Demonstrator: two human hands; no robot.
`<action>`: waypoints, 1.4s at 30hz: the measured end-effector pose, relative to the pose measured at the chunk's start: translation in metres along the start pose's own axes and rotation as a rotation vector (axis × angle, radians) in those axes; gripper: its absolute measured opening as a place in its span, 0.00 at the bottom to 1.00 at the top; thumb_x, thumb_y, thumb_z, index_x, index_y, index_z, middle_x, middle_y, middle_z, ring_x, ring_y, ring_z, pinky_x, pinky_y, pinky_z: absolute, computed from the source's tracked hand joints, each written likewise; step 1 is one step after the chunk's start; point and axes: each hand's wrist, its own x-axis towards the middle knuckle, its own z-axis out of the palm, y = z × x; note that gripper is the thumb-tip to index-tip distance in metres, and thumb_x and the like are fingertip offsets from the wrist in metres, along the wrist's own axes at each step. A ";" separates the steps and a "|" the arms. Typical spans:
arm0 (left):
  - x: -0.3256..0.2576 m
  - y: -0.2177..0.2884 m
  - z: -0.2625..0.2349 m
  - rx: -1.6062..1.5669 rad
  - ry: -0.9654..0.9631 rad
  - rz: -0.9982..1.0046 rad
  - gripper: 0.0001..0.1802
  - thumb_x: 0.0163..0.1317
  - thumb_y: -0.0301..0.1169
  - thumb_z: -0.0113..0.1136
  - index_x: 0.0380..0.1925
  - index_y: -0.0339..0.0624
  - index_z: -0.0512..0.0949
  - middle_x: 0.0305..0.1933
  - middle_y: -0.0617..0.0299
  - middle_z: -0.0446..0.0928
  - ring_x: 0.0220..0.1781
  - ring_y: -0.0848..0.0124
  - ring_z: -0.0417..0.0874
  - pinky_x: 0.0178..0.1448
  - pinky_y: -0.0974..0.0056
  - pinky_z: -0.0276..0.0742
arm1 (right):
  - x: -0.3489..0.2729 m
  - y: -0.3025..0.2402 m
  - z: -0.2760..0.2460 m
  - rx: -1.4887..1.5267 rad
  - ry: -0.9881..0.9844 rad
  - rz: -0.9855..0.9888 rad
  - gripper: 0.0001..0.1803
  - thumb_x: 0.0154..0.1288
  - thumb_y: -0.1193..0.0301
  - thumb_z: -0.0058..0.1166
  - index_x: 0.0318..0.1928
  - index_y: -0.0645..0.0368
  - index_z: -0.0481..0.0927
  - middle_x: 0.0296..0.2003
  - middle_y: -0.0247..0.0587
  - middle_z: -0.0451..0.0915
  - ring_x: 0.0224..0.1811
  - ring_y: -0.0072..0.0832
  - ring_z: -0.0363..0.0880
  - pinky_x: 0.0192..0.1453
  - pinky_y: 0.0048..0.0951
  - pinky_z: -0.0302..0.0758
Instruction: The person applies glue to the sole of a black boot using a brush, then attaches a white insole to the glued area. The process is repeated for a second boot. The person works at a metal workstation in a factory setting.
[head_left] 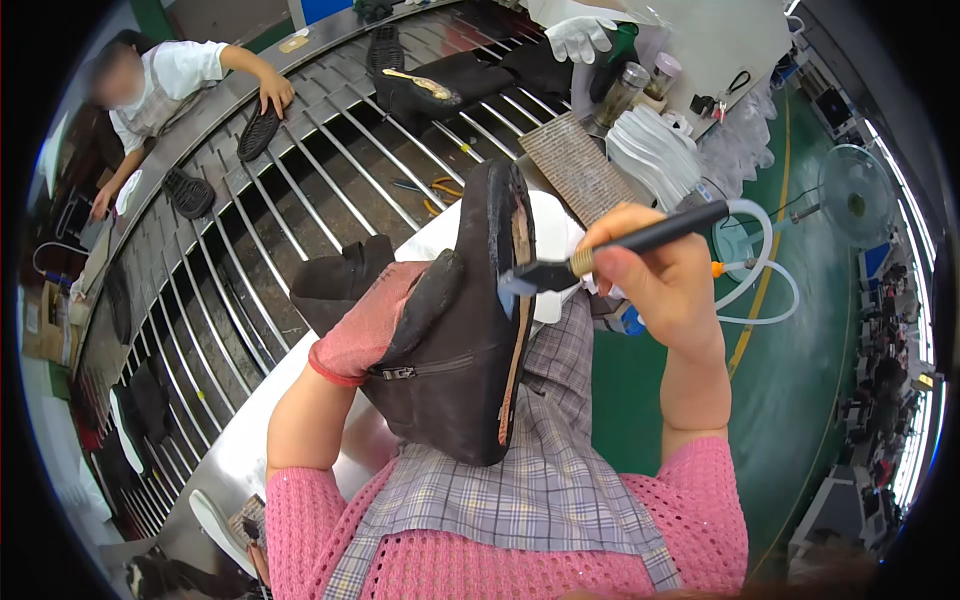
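My left hand (372, 322), in a red glove with a dark coated palm, grips a black ankle boot (430, 400) around its upper. The boot is tilted on its side above my lap, a short zipper showing and its bottom turned to the right. Bare, my right hand (665, 285) is closed on a black-handled brush (665, 228) with a brass-coloured collar and a clear hose at its back end. Its tip touches the boot's bottom edge, where a pale bluish wet patch shows. The boot hides part of the left fingers.
Metal bars of a roller conveyor (345, 165) curve along the left and far side. On it lie a black outsole (190, 192) and another boot (400, 95). A co-worker's hand (272, 92) touches a sole. At right are a textured board (575, 165), white insoles (650, 150), jars and a fan (852, 200).
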 end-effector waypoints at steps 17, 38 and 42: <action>0.000 0.007 0.004 0.024 0.054 0.044 0.24 0.68 0.42 0.52 0.49 0.30 0.79 0.42 0.57 0.83 0.43 0.73 0.82 0.51 0.65 0.78 | -0.003 -0.005 0.003 -0.416 0.029 -0.449 0.11 0.55 0.73 0.70 0.35 0.61 0.80 0.29 0.37 0.80 0.28 0.31 0.77 0.31 0.28 0.72; 0.013 -0.013 0.025 -0.923 0.092 -0.201 0.33 0.76 0.51 0.39 0.66 0.35 0.65 0.63 0.51 0.74 0.59 0.66 0.79 0.63 0.62 0.78 | -0.036 0.039 0.014 -0.122 0.155 -0.164 0.05 0.62 0.78 0.61 0.38 0.66 0.80 0.30 0.41 0.81 0.30 0.26 0.77 0.35 0.26 0.73; 0.015 -0.030 0.028 -0.894 0.184 -0.184 0.30 0.76 0.48 0.40 0.65 0.33 0.66 0.62 0.50 0.74 0.59 0.66 0.80 0.63 0.62 0.78 | -0.042 0.031 0.019 -0.288 0.142 -0.359 0.11 0.56 0.72 0.70 0.36 0.63 0.81 0.29 0.39 0.82 0.26 0.30 0.79 0.30 0.26 0.74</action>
